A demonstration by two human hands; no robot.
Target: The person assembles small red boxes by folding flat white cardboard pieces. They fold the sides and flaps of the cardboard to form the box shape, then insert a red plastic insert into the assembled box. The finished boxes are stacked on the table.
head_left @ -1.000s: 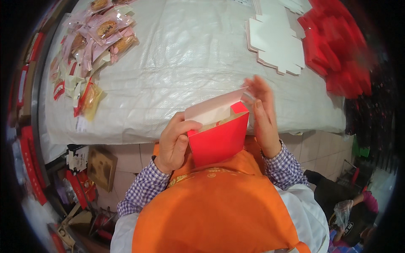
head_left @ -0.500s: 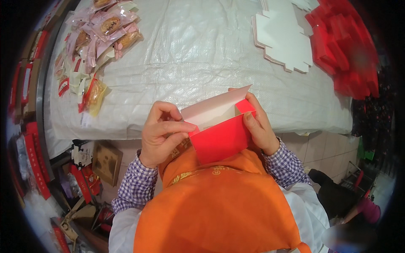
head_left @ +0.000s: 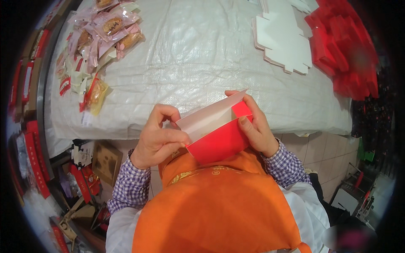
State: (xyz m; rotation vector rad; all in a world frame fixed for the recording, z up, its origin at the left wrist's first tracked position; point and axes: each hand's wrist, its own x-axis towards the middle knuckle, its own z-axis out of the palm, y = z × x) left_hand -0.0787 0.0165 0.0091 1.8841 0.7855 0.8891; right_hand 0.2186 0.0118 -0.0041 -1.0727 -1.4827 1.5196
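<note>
Between my hands, over my orange apron (head_left: 215,206), is a red folding carton (head_left: 221,143) with a pale inside and its long lid flap raised. My right hand (head_left: 256,126) grips its right end, thumb on the red front and fingers behind. At the left end, my left hand (head_left: 158,137) has its thumb and fingers bent close together on the box's edge and flap. A small red end flap stands up at the right; the left end flap is hidden by my fingers.
Wrapped pastries (head_left: 107,31) are heaped on the far left of the white-sheeted table (head_left: 194,63). Flat white card blanks (head_left: 282,40) lie far right beside a pile of red cartons (head_left: 344,50). Cluttered shelving (head_left: 31,156) runs along the left. A blurred person is at the lower right.
My left fingers have shifted slightly at the left end, and the left end flap no longer shows. The carton has tilted a little. The person at lower right has moved down.
</note>
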